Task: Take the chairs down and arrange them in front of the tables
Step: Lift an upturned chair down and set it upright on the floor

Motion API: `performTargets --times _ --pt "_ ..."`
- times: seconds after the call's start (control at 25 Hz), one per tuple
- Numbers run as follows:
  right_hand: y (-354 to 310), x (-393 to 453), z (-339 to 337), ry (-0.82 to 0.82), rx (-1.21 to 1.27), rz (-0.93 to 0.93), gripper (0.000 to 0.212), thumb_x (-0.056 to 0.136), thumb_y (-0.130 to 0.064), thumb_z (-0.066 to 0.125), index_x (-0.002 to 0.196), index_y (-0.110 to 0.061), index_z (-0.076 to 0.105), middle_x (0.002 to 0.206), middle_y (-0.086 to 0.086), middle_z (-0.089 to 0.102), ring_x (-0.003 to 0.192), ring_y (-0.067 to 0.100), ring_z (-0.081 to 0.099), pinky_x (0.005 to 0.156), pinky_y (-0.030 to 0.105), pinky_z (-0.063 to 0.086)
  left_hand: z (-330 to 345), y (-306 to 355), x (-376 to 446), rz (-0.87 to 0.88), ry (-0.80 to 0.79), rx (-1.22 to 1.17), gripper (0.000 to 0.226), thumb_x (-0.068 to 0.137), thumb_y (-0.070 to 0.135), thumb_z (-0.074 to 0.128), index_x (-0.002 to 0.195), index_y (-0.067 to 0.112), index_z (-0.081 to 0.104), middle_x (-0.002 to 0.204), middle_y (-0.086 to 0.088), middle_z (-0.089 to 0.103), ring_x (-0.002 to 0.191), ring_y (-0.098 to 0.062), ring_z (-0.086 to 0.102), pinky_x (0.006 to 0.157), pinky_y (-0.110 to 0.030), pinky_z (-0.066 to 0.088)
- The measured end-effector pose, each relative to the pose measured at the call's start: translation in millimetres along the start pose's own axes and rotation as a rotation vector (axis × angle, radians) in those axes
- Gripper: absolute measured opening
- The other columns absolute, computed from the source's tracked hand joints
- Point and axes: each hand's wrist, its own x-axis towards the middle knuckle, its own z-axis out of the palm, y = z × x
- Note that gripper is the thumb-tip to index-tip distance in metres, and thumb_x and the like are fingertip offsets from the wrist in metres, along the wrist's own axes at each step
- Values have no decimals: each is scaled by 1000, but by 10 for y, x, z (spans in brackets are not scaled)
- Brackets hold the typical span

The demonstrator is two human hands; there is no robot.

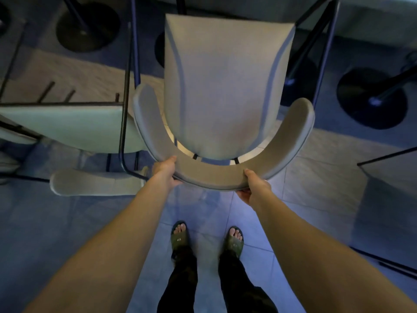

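A grey padded chair [225, 91] with a curved backrest [212, 173] and thin black legs is directly in front of me, seen from above. My left hand [165, 171] grips the backrest's left part and my right hand [255, 188] grips its right part, fingers wrapped under the rim. A second grey chair [74, 125] lies to the left with its seat on edge, its backrest [94, 181] low near the floor and black legs pointing away. Whether the held chair's feet touch the floor is hidden.
Round black table bases stand at the far left [88, 26] and at the right [372, 98]. A table edge [388, 157] juts in from the right. My feet in dark sandals [206, 238] stand on the tiled floor behind the chair.
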Motion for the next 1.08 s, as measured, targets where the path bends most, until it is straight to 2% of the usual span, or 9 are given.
performTargets --times 0.24,0.32,0.4,0.52,0.72,0.88,0.96,1.08 --pt "-182 -262 3 20 -39 -42 23 80 -22 72 81 -11 52 100 18 66 71 32 65 48 37 54 50 307 -237 -2 -21 85 45 97 15 53 140 6 43 135 -17 58 118 -35 60 86 -59 49" --pt "-237 -298 40 17 -70 -56 22 80 -21 71 78 -12 51 100 19 67 66 31 64 53 39 56 90 443 -228 -3 -31 135 43 97 14 52 138 3 46 135 -18 58 120 -36 58 90 -60 48" --pt "-286 -301 72 23 -101 -71 21 79 -21 70 78 -12 51 98 20 68 65 31 65 53 38 56 128 541 -180 6 -29 171 43 95 12 54 137 2 49 133 -18 59 118 -36 59 89 -60 48" --pt "-422 -317 133 49 -122 -88 17 77 -20 67 79 -13 52 94 19 69 64 31 67 47 34 56 218 686 -108 18 -6 253 41 93 12 56 133 4 52 128 -17 63 112 -35 63 80 -56 54" --pt "-738 -308 291 31 -113 -104 10 78 -18 62 83 -13 55 90 17 70 67 28 68 48 32 55 450 986 -87 57 -17 337 41 95 14 53 134 6 49 129 -16 61 113 -35 63 64 -49 53" --pt "-1122 -283 472 29 -148 -101 15 84 -22 59 94 -12 56 79 14 66 61 24 63 39 27 52 721 1314 -62 64 -39 344 44 95 15 52 138 9 46 135 -15 56 117 -35 59 66 -46 57" --pt "-1297 -263 552 24 -174 -97 21 86 -23 58 102 -11 56 79 13 64 59 22 61 38 26 51 840 1456 -44 72 -60 349 45 96 18 53 139 10 45 138 -13 53 122 -35 55 66 -43 57" --pt "-1533 -184 656 40 -203 -77 23 87 -26 58 104 -11 58 74 10 63 56 19 60 38 24 50 1028 1639 26 56 -89 360 49 96 21 54 142 10 41 143 -12 49 128 -36 50 65 -42 57"
